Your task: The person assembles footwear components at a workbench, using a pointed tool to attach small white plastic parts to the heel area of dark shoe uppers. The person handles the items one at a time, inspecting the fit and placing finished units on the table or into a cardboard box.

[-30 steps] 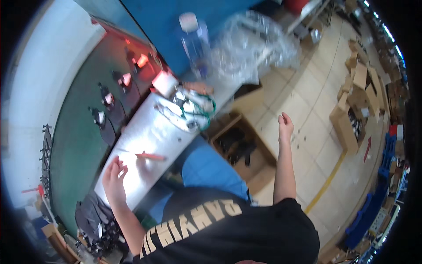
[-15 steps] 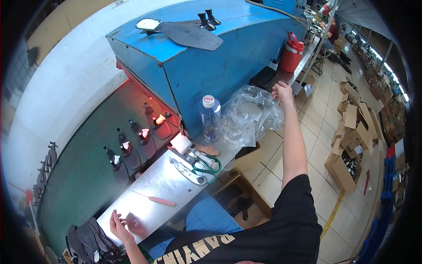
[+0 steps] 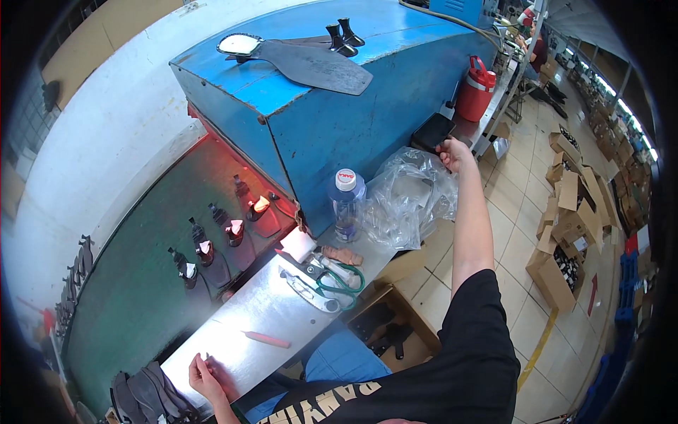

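Observation:
My right hand reaches far right, fingers curled in beside a black case and the edge of a crumpled clear plastic bag. It seems to touch the case's near edge; what its fingers hold, if anything, is hidden. Low over the near end of the metal ledge is my left hand, its fingers drawn together at the tips; I cannot make out anything in them. Close to that hand lie a pink-handled pointed tool and a stack of dark grey shoe pieces.
Shoe parts with heels sit on a green belt by the blue machine. Green-handled scissors, a bottle and a white roll crowd the ledge. Beyond are a red jug and floor cartons.
My right hand has gone from above the plastic bag to the black case's edge. My left hand's fingers, spread before, have come together. The whole view has shifted slightly.

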`<move>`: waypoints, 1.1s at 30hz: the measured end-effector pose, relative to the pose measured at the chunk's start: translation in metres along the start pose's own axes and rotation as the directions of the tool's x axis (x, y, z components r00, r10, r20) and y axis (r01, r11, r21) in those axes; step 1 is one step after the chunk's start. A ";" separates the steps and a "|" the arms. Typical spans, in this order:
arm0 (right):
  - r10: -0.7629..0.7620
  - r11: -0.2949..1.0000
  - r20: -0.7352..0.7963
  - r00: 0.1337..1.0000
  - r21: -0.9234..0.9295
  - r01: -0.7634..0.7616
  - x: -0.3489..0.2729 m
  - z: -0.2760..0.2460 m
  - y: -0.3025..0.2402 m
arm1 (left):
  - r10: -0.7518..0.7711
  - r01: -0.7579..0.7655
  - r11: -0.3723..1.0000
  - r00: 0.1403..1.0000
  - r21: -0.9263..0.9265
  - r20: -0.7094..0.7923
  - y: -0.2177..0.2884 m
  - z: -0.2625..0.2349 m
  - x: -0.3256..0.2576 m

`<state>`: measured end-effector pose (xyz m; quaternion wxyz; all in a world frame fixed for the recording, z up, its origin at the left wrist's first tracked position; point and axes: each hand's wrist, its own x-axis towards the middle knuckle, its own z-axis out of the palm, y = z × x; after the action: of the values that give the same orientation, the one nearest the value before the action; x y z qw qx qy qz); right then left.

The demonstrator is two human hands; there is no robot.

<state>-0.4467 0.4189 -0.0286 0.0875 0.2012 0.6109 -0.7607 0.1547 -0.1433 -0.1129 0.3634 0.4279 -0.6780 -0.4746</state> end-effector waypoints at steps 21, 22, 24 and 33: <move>-0.357 0.926 -0.208 0.911 0.048 0.374 -0.001 -0.029 0.009 | 0.141 -0.128 0.976 0.988 -0.178 0.063 0.059 0.033 0.090; -0.521 0.853 -0.156 0.839 -0.135 0.504 -0.059 0.011 0.018 | 0.192 -0.189 0.980 0.981 -0.068 0.033 0.056 0.028 0.104; -0.660 0.733 -0.004 0.751 -0.222 0.643 -0.131 0.020 0.026 | 0.212 -0.207 0.977 0.973 -0.060 0.095 0.036 0.046 0.138; -0.124 0.990 -0.031 0.992 0.061 0.125 -0.285 0.012 0.243 | 0.156 -0.206 0.950 0.964 0.234 0.216 0.004 0.122 0.200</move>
<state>-0.0997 0.3173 -0.1259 0.0251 0.1758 0.5990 -0.7808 -0.0297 -0.2874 -0.1264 0.2794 0.3582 -0.8021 -0.3876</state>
